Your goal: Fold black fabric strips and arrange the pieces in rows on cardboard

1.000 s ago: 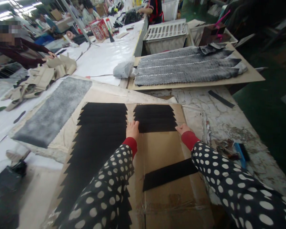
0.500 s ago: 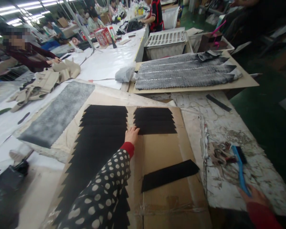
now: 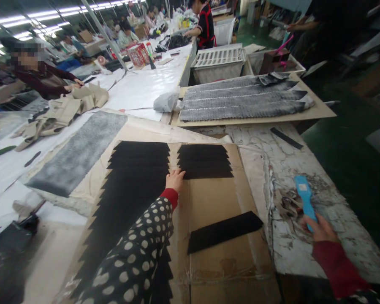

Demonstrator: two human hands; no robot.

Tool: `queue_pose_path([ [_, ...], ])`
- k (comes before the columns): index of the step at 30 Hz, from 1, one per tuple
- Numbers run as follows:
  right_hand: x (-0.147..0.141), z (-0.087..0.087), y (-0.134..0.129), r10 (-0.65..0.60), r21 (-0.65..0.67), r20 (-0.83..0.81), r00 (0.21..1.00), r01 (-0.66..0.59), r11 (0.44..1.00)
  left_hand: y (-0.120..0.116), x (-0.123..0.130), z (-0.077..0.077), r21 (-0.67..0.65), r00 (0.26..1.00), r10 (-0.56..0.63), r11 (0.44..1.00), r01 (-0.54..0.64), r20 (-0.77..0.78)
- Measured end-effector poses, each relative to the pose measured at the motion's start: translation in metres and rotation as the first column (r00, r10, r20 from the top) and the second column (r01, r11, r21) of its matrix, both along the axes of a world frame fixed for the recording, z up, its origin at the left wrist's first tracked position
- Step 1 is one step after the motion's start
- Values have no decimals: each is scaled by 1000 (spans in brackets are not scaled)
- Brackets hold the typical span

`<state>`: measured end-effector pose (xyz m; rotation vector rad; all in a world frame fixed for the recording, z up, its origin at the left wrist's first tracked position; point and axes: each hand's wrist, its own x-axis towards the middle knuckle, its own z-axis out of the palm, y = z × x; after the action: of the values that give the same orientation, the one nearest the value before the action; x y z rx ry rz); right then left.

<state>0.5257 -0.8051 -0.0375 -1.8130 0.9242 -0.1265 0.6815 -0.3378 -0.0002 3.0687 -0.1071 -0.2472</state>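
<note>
My left hand rests on the cardboard with its fingers stretched out, the fingertips touching the near left corner of a short overlapping row of black strips. Left of it, partly under my polka-dot sleeve, lies a longer overlapping row of black strips with jagged edges. One loose black strip lies slanted on the cardboard, nearer to me. On the right, my right hand grips the handle of a blue brush, held over the worn table; its bristles are hidden underneath.
Scraps lie beside the brush. A board with grey-black strips stands beyond the cardboard. On the left are a grey speckled sheet and beige pieces. A co-worker stands at the far left; another person works farther back.
My right hand has moved up and left with the brush. The brush has turned from side-on to show its blue back. My left hand and the black strips stay in place.
</note>
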Motion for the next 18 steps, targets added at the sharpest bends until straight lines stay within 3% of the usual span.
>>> queue_pose_path([
  [2, 22, 14, 38, 154, 96, 50, 987, -158, 983, 0, 0, 1, -8, 1000, -3, 1000, 3, -4],
  [4, 42, 18, 80, 275, 262, 28, 961, -273, 926, 1, -1, 1, -15, 1000, -2, 1000, 2, -7],
  [7, 67, 14, 147, 478, 488, 33, 878, -431, 759, 1, -1, 0, -20, 1000, 6, 1000, -7, -11],
  [10, 87, 9, 207, 566, 558, 103, 818, -519, 648, 3, -1, -1, -24, 1000, 1, 1000, -2, -10],
  [13, 104, 7, 239, 568, 580, 130, 813, -527, 621, 4, -1, -2, -30, 1000, -14, 999, 14, -3],
  [18, 119, 4, 235, 472, 528, 158, 868, -478, 702, 5, -1, -3, -36, 1000, -10, 999, 11, 12],
])
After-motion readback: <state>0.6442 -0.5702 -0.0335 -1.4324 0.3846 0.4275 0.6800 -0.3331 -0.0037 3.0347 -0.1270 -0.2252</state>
